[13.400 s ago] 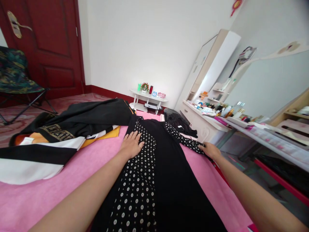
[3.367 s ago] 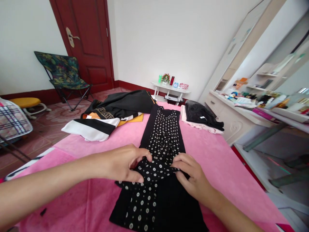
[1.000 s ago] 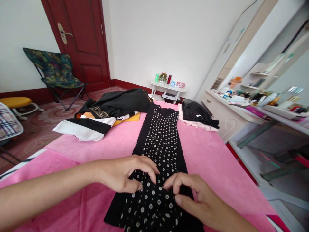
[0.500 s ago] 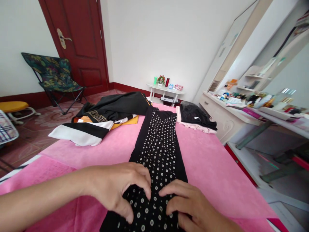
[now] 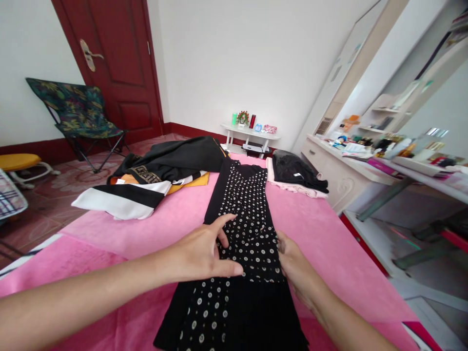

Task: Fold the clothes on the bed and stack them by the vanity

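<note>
Open and spread, the left hand (image 5: 204, 251) rests on the spotted dress (image 5: 248, 204), thumb and forefinger pressing its folded cloth. At the dress's right edge lies the right hand (image 5: 292, 258); I cannot tell whether its fingers pinch the cloth. On the pink bed cover (image 5: 321, 243), the dress lies lengthwise, neckline away from the person. A heap of clothes (image 5: 146, 185) sits far left, folded dark clothes (image 5: 296, 175) far right.

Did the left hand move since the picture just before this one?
Yes. The left hand slid farther up the dotted dress, away from the person and toward the little white table by the wall.
</note>
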The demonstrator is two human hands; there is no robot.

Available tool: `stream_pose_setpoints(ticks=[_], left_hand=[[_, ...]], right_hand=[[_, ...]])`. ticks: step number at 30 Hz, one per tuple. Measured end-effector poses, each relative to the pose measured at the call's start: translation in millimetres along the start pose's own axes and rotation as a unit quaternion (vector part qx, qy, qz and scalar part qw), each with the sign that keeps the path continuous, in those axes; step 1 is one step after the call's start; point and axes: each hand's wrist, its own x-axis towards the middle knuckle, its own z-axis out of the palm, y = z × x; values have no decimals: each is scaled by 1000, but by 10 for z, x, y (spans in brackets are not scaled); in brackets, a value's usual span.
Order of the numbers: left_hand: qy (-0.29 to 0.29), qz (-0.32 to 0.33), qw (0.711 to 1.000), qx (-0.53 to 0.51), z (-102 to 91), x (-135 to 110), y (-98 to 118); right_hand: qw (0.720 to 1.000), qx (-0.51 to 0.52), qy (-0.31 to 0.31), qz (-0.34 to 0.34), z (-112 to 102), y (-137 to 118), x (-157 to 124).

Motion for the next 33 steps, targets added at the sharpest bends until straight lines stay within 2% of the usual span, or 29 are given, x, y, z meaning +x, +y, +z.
stream_pose_setpoints(ticks=[2, 4, 6, 8, 10, 13, 15, 16, 18, 20, 22, 25, 28, 30, 33], left_hand=[[60, 55, 986, 143, 96, -67, 105], [97, 109, 961, 236, 180, -118, 191], [100, 145, 954, 244, 231, -128, 231], [95, 155, 969, 170, 233, -83, 216], [97, 124, 987, 30, 196, 12, 149], [66, -7, 982, -177, 101, 173, -31], [24, -89, 973, -212, 24, 230, -189], [18, -95, 978, -186, -22, 234, -274], [43, -31, 996, -71, -131, 197, -442], [66, 82, 993, 56, -261, 122, -585], [49, 160, 977, 134, -393, 41, -675], [7, 209, 960, 187, -542, -44, -679], [-49, 264, 938, 218, -589, -61, -576], [-86, 305, 920, 230, -568, -28, -519], [-101, 329, 917, 201, -498, 62, -493]], right_hand=[[999, 1, 13, -52, 25, -14, 1], [995, 2, 19, -98, 60, -47, -16], [993, -2, 20, -118, 85, -85, -47], [993, -10, 19, -118, 82, -106, -70], [994, -17, 18, -110, 41, -91, -63], [995, -54, 14, -82, -77, 4, 4], [991, -116, 2, -60, -187, 84, 53], [985, -161, 3, -68, -253, 118, 68], [953, -271, 19, -136, -411, 159, 75], [889, -388, 24, -242, -590, 164, 56], [819, -479, -11, -316, -755, 150, 31], [754, -551, -92, -345, -886, 124, 7], [713, -577, -169, -360, -845, 113, 5], [699, -582, -202, -364, -764, 119, 26], [717, -555, -213, -364, -655, 145, 89]])
